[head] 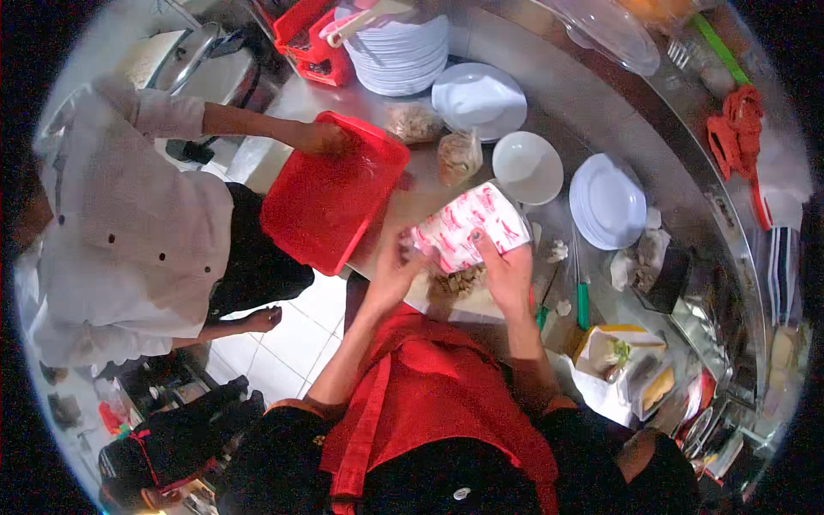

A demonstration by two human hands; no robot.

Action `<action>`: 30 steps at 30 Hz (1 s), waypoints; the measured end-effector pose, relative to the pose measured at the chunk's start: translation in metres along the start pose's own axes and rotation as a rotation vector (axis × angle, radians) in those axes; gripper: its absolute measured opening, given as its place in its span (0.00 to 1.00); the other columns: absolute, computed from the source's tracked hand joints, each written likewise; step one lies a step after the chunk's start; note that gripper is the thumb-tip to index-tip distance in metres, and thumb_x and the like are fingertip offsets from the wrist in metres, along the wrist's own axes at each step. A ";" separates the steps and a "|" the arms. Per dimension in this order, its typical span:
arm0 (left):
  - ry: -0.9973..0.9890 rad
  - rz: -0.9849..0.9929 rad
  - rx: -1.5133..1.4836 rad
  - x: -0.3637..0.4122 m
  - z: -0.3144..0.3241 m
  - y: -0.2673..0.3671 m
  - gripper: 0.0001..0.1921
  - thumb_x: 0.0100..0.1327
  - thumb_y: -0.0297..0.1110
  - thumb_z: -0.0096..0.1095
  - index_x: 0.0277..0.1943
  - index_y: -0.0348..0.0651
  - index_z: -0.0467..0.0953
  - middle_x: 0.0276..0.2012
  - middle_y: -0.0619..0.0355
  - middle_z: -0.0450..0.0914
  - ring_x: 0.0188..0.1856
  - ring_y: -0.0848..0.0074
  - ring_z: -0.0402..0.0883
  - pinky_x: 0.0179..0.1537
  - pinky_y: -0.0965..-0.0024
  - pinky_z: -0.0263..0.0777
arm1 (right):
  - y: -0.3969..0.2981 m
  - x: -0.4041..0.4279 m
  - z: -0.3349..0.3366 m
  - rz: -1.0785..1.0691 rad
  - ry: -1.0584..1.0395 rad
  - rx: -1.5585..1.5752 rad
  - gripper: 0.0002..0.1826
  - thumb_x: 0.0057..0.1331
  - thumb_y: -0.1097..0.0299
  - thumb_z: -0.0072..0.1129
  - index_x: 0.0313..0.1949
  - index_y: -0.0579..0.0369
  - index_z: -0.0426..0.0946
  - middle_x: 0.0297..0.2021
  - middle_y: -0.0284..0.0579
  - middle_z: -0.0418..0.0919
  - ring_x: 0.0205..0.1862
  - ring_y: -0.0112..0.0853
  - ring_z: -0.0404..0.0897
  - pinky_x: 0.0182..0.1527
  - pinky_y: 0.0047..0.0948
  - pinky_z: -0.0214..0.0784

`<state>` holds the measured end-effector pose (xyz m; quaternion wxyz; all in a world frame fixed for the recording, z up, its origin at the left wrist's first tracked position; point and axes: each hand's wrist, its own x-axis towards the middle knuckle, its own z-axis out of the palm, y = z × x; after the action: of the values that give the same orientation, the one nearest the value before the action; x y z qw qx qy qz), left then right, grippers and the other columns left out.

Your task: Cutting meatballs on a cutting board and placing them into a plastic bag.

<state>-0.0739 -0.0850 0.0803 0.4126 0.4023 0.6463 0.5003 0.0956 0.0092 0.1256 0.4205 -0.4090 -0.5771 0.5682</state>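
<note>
A white package with red printing (483,215) is held at a tilt over the counter. My right hand (508,264) grips its near right side, with the thumb lying across the top face. At the left end, my left hand (399,267) has its fingers on the wrapping; what exactly they pinch is hard to make out. Below the package, chopped brown food (460,281) lies on a pale cutting board (428,299), partly hidden by the package and my hands. A white bowl (528,168) and a plastic bag of food (459,158) stand just beyond.
At the left, a co-worker in a white jacket (135,238) holds a red tray (328,199) beside the board. Stacked white plates (399,55) stand at the back. More plates (606,201), green-handled tools (582,306) and an opened food box (618,367) are on the right.
</note>
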 end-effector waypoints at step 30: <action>-0.600 0.093 0.485 -0.027 -0.029 0.040 0.13 0.59 0.32 0.69 0.46 0.39 0.83 0.46 0.48 0.85 0.47 0.58 0.85 0.49 0.61 0.77 | 0.010 -0.043 -0.038 0.284 -0.772 -0.377 0.21 0.54 0.73 0.71 0.47 0.62 0.76 0.38 0.39 0.82 0.41 0.25 0.78 0.46 0.30 0.73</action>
<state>-0.0879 -0.1126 0.1280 0.4530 0.6454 0.5776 0.2112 0.1453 -0.0198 0.1147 0.0104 -0.3115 -0.7234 0.6160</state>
